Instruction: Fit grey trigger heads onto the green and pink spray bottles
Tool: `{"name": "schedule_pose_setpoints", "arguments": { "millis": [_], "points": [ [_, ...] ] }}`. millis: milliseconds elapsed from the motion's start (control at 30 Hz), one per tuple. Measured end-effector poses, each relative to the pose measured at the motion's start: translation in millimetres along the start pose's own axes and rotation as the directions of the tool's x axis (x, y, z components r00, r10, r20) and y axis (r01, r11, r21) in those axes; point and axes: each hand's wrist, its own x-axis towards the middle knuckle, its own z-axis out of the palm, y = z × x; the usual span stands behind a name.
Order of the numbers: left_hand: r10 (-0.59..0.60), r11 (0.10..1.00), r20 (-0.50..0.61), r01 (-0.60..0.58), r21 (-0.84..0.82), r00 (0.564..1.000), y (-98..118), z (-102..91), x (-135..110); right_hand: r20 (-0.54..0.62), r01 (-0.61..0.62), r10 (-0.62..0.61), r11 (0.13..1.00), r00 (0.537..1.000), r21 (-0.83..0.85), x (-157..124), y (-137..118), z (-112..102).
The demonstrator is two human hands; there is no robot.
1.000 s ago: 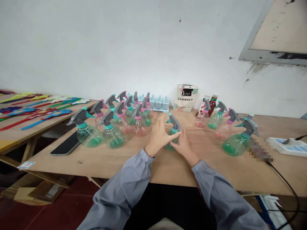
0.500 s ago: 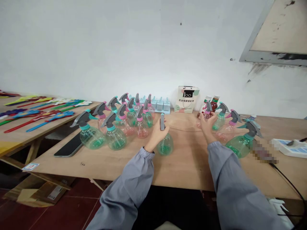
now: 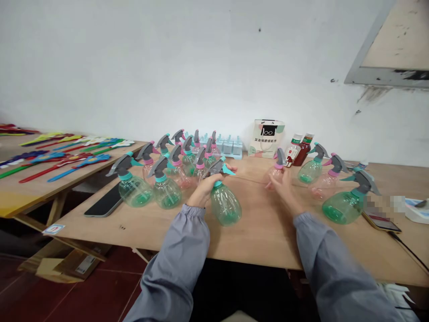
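Note:
My left hand [image 3: 202, 189] is closed round the neck of a green spray bottle [image 3: 226, 206], which leans with its grey trigger head turned to the right. My right hand [image 3: 283, 185] grips a pink spray bottle [image 3: 272, 175] by its side; part of that bottle is hidden by the fingers. Left of my left hand stand several pink and green spray bottles [image 3: 167, 193] in a cluster. To the right of my right hand are a small green spray bottle [image 3: 309, 171], a pink spray bottle [image 3: 324, 184] and a larger green spray bottle [image 3: 342, 208].
A paper bag [image 3: 266, 139] and two red-filled bottles [image 3: 302, 151] stand by the wall, beside light-blue moulds [image 3: 236, 150]. One phone [image 3: 103, 202] lies left, another phone [image 3: 384, 221] with a cable right. Colourful hand-shaped sticks [image 3: 77, 165] cover the left table [image 3: 63, 179].
The green bottle in my left hand has turned and tilted, so its trigger head now shows side-on. My right hand has brought the pink bottle left and nearer, away from the red-filled bottles.

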Motion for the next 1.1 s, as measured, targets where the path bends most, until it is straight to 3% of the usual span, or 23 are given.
{"name": "schedule_pose_setpoints", "arguments": {
  "millis": [100, 233, 500, 633, 800, 967, 1100],
  "points": [
    [-0.017, 0.996, -0.054, 0.012, -0.086, 0.998, 0, -4.2, 0, 0.049, 0.047, -0.051, 0.996, 0.997, 0.072, -37, -24, -3],
    [-0.097, 0.983, -0.117, 0.077, -0.164, 0.988, -2, -2.1, -1, 0.105, 0.046, -0.062, 0.988, 0.993, 0.147, -59, -45, -10],
    [-0.063, 0.966, -0.050, 0.048, -0.255, 0.997, -6, 3.0, -2, 0.096, 0.068, -0.086, 0.982, 0.992, 0.178, -69, -57, -11],
    [-0.094, 0.969, -0.038, 0.083, -0.232, 0.995, -5, 2.6, -4, 0.118, 0.102, -0.129, 0.973, 0.985, 0.207, -78, -68, -12],
    [-0.047, 0.984, -0.003, 0.046, -0.171, 0.999, -5, 7.3, -4, 0.160, 0.123, -0.165, 0.963, 0.973, 0.240, -83, -79, -13],
    [-0.074, 0.977, -0.042, 0.064, -0.205, 0.996, -6, 7.6, -4, 0.157, 0.130, -0.173, 0.960, 0.972, 0.247, -83, -80, -13],
    [-0.072, 0.981, -0.011, 0.069, -0.184, 0.997, -8, 8.1, -4, 0.153, 0.128, -0.169, 0.961, 0.974, 0.245, -83, -79, -12]
  ]
}}
